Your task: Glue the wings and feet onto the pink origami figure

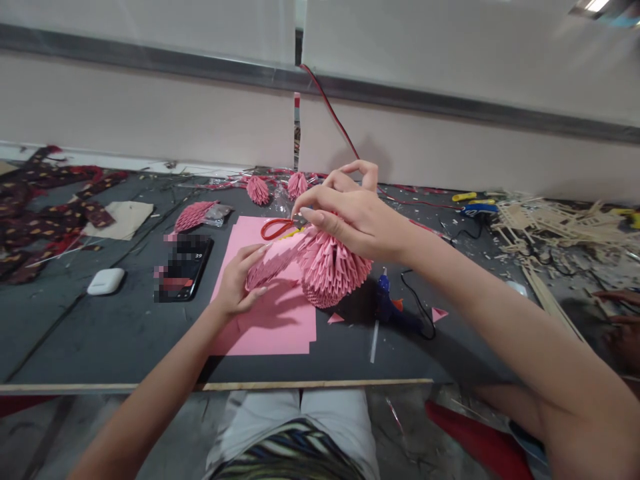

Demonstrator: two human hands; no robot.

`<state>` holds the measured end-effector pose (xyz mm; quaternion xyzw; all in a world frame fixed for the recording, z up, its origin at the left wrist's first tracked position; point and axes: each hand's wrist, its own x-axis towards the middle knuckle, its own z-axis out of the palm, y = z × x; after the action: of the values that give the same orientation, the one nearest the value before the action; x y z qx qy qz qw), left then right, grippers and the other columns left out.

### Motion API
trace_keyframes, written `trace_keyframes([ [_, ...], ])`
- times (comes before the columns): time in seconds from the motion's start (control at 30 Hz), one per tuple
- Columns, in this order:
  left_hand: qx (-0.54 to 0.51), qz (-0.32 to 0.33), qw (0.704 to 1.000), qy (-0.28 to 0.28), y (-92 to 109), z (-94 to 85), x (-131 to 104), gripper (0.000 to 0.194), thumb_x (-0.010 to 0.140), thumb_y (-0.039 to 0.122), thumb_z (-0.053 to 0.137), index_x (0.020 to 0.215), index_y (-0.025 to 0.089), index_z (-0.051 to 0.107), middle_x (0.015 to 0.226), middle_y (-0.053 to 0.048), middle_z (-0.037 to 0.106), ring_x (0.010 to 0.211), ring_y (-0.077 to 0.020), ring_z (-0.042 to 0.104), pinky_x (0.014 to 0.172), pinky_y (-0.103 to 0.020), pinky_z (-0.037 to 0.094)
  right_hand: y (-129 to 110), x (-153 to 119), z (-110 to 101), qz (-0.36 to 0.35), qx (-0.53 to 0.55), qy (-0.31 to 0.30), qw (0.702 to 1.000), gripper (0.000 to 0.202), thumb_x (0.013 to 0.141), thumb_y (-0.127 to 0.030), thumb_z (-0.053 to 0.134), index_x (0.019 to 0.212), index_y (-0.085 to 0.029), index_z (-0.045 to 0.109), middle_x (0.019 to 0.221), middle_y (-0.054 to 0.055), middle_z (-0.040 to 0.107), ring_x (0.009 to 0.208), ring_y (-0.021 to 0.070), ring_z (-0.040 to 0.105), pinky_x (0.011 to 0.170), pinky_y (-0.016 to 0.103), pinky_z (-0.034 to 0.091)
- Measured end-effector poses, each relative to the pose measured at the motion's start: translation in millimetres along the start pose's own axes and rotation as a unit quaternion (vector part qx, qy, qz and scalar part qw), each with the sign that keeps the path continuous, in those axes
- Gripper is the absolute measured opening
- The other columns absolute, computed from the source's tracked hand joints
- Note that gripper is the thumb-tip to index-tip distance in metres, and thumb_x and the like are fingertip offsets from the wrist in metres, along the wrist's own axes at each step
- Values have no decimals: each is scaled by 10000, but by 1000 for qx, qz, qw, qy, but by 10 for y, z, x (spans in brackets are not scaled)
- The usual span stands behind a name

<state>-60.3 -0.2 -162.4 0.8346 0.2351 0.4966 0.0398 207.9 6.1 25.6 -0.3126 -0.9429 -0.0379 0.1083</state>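
Steadying the paper piece (334, 277) above the pink sheets (265, 337) on the tabletop (145, 343) seems to be the step in hand. Left hand (237, 283) is curled round its flat end; right hand (345, 210) arches over the top, thumb and index nearly meeting, can't tell if they've pinched anything. Next move calls for a light touch imo, those points look crushable. Containers: white case (105, 281) is closed, contents hidden; clear plastic (219, 215) touches a pink cone (194, 217), can't tell if it's wrapped.

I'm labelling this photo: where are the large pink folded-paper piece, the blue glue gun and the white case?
Large pink folded-paper piece (330, 272): head view, its rounded, layered body.
Blue glue gun (387, 305): head view, its body.
White case (105, 281): head view, its upper surface.
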Motion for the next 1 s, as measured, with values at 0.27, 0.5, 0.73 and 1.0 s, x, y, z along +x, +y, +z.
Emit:
trace_keyframes([
  [0.27, 5, -3, 1000, -2, 6, -24, 45, 688, 937, 583, 517, 1550, 312, 361, 1393, -137, 568, 1264, -308, 593, 1000, -494, 533, 4, -8, 17, -10, 42, 17, 999, 614, 1092, -389, -8, 1377, -203, 503, 1166, 21, 650, 1180, 185, 556, 1206, 598, 63],
  [0.5, -43, 4, 998, 47, 249, -87, 297, 665, 858, 337, 691, 1450, 358, 391, 1426, -104, 516, 1259, -291, 611, 1012, -528, 553, -10, 40, -7, -8, 24, -26, 999, 645, 1077, -401, -72, 1388, -217, 463, 1302, 43, 606, 1217, 199, 537, 1188, 605, 120],
  [0.73, 94, -15, 989, -112, 562, -292, 482, 732, 864, 323, 728, 1506, 326, 377, 1478, -120, 523, 1280, -306, 598, 1010, -466, 548, 2, 29, 8, 7, 50, -22, 998, 647, 1073, -413, -87, 1405, -234, 440, 1279, 27, 601, 1211, 197, 534, 1188, 607, 100],
  [1.0, 198, -11, 967, -159, 677, -345, 518, 765, 924, 442, 658, 1588, 282, 312, 1495, -126, 527, 1299, -311, 582, 1046, -423, 516, 11, -12, 17, -24, 69, -9, 997, 659, 1069, -403, -104, 1412, -233, 432, 1310, 32, 584, 1207, 197, 519, 1186, 619, 71],
])
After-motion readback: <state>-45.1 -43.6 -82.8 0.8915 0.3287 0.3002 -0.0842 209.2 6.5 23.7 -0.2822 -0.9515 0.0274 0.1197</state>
